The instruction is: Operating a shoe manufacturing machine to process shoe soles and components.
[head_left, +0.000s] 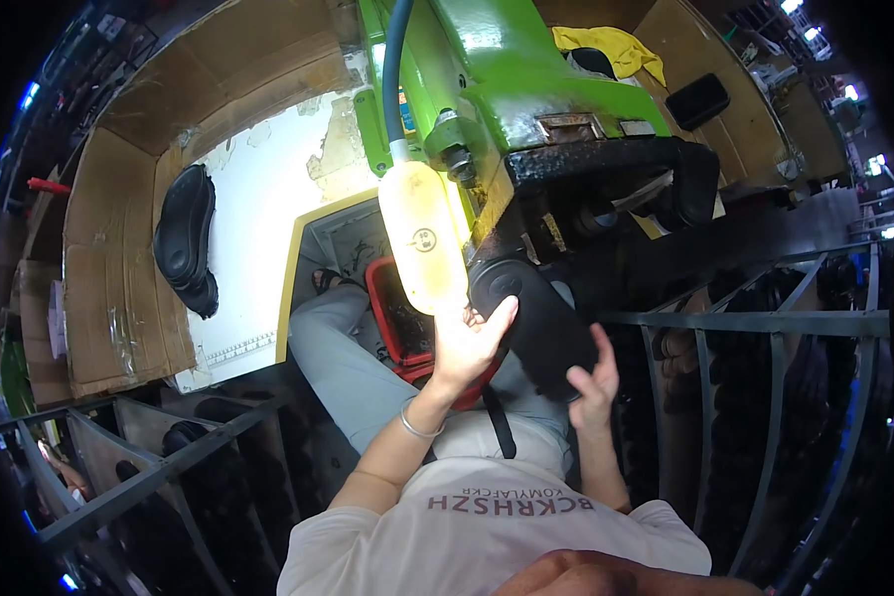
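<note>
A black shoe sole [536,323] is held up in front of a green machine [497,70], its toe end near the machine's black lower part. My left hand [472,343] lies flat against the sole's left side, fingers up, brightly lit by a yellowish lamp [422,238] just above it. My right hand [594,382] grips the sole's lower right edge. A metal bangle sits on my left wrist.
A red bin [392,318] sits in my lap behind the hands. Two black soles [184,238] lie on a white board at left inside cardboard walls [104,268]. Grey metal racks [765,323] with dark soles stand at right and lower left. A yellow cloth [606,45] lies behind the machine.
</note>
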Motion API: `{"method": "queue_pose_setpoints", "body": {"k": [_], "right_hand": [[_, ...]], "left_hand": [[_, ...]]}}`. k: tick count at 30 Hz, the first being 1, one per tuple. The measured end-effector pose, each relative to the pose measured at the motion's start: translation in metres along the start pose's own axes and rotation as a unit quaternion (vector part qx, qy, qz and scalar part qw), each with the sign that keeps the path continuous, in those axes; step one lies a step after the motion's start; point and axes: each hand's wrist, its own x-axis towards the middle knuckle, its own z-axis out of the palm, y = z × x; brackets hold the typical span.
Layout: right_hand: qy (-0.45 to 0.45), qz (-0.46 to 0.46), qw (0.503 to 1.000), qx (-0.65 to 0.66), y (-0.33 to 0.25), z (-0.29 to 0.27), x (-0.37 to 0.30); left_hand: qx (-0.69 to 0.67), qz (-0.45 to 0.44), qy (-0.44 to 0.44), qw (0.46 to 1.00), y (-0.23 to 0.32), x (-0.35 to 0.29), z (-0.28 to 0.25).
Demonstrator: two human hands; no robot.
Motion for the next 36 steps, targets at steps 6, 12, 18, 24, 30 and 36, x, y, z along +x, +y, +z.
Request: {"method": "queue_pose_setpoints", "body": {"k": [6,12,18,24,30,36], "right_hand": [[0.063,-0.01,0.996,0.055,-0.038,-0.001,0.056],[-0.008,-0.008,0.999,0.032,-0.055,0.04,0.097],[-0.048,0.022,0.998,0.034,-0.035,0.074,0.095],[-0.087,0.053,0.99,0.101,-0.022,0.06,0.102],[-0.092,0.022,0.973,0.21,-0.039,0.009,0.124],[-0.066,-0.084,0.982,0.155,-0.046,0.026,0.124]], "left_hand": [[0.054,0.015,0.009,0.998,0.012,0.004,-0.002],[0.103,-0.031,-0.009,0.994,0.028,0.011,-0.036],[0.152,0.015,0.008,0.988,0.053,-0.001,-0.077],[0.148,0.056,0.039,0.987,0.041,-0.013,-0.079],[0.036,0.105,0.041,0.993,-0.002,0.013,-0.015],[0.041,0.093,0.046,0.994,-0.012,0.019,-0.018]]}}
